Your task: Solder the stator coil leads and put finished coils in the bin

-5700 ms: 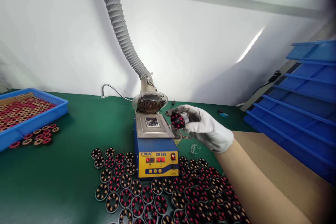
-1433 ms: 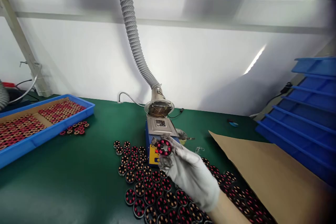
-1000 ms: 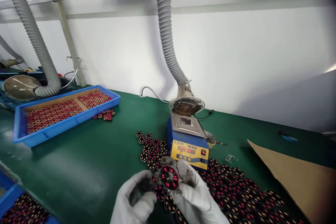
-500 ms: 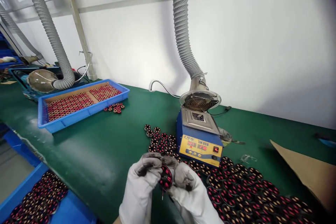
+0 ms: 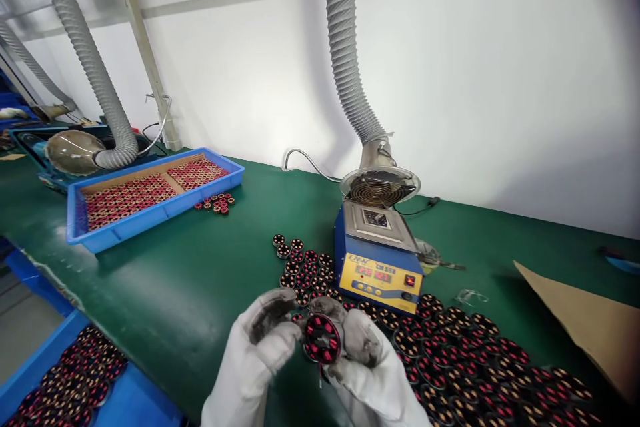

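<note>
In my gloved right hand (image 5: 363, 347) is a round motor stator (image 5: 323, 339) with red windings and a black rim, its face turned toward me. The fingers and thumb grip its right side, and a short wire hangs from its lower edge. Just left of it is my gloved left hand (image 5: 263, 333), its darkened fingers parted from the thumb and nothing between them. The thumb tip comes close to the stator's left edge; whether it touches, I cannot tell. Many similar stators (image 5: 460, 360) lie on the green table around and beyond my right hand.
A blue and yellow solder pot (image 5: 380, 263) stands ahead under a fume hood (image 5: 380, 187) with a grey hose. A blue tray (image 5: 155, 213) of small wound parts sits at left. More stators fill a blue bin (image 5: 65, 380) below the table edge. Cardboard (image 5: 585, 320) lies at right.
My left hand has let go of the stator, moving slightly left with its fingers opening. The stator, now in my right hand alone, has turned to face me more fully.
</note>
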`<action>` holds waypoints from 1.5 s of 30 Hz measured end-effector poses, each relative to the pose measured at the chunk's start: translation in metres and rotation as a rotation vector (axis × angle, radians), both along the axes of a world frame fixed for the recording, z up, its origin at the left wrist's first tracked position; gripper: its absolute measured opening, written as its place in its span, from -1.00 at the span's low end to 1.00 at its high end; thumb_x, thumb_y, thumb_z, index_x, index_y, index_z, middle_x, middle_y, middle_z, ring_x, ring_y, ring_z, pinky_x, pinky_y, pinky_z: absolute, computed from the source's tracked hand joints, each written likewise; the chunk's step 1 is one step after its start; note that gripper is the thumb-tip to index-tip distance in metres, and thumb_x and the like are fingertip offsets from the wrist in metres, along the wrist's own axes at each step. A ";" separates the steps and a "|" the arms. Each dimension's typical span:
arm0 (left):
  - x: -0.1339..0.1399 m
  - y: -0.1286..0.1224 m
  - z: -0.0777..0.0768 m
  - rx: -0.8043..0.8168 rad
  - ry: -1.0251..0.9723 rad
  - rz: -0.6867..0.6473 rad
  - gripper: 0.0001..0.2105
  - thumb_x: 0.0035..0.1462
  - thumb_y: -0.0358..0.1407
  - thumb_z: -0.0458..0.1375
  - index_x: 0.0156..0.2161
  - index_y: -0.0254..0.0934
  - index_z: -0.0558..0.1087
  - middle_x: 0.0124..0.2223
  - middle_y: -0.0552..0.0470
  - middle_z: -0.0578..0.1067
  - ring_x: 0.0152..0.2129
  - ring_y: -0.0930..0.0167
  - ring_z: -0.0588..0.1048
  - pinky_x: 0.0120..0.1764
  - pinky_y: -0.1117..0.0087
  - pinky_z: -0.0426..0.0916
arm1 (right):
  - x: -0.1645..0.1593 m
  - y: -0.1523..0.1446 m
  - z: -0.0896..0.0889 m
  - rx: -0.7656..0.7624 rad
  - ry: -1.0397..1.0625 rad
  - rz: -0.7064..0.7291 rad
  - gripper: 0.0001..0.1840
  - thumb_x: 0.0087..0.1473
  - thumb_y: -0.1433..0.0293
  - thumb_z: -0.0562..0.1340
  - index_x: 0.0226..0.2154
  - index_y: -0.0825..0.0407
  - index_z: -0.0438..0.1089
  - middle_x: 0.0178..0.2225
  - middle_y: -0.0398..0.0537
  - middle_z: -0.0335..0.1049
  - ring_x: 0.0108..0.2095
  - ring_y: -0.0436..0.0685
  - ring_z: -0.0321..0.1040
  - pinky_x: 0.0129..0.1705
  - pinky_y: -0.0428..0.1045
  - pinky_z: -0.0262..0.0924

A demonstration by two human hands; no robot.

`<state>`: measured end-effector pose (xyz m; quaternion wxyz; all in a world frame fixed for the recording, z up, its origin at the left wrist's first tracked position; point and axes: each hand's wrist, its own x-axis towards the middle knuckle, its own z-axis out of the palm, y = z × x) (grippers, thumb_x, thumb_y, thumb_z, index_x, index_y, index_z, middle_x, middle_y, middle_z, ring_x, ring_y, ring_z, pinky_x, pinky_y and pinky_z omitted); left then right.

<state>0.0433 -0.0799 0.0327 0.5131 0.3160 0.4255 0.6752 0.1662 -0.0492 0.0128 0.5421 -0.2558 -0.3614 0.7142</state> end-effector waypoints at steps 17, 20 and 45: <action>-0.017 0.007 -0.003 0.125 -0.080 0.221 -0.81 -0.16 -0.23 0.30 -0.38 -0.24 0.50 -0.32 0.01 0.50 -0.32 0.38 0.45 -0.21 0.44 0.34 | -0.007 -0.006 0.008 -0.093 0.045 0.035 -0.63 -0.46 0.46 0.45 -0.73 0.05 0.21 -0.33 -0.08 0.43 -0.47 0.05 0.35 -0.53 -0.09 0.21; -0.017 0.003 0.001 0.025 0.019 0.103 -0.74 -0.15 -0.24 0.27 -0.28 -0.26 0.50 -0.24 -0.06 0.51 -0.26 0.32 0.44 -0.20 0.42 0.33 | -0.008 -0.008 0.010 -0.126 0.049 0.043 -0.61 -0.50 0.47 0.47 -0.73 0.04 0.20 -0.45 -0.11 0.41 -0.47 0.06 0.33 -0.51 -0.09 0.22; -0.034 -0.034 -0.014 0.268 1.173 0.011 -0.66 -0.14 -0.49 0.18 -0.17 -0.20 0.43 -0.44 0.01 0.46 -0.52 0.37 0.41 -0.43 0.41 0.24 | -0.020 -0.002 -0.019 -0.129 -0.050 0.211 -0.70 -0.46 0.44 0.45 -0.70 0.04 0.29 -0.31 -0.08 0.42 -0.44 0.07 0.35 -0.44 -0.08 0.27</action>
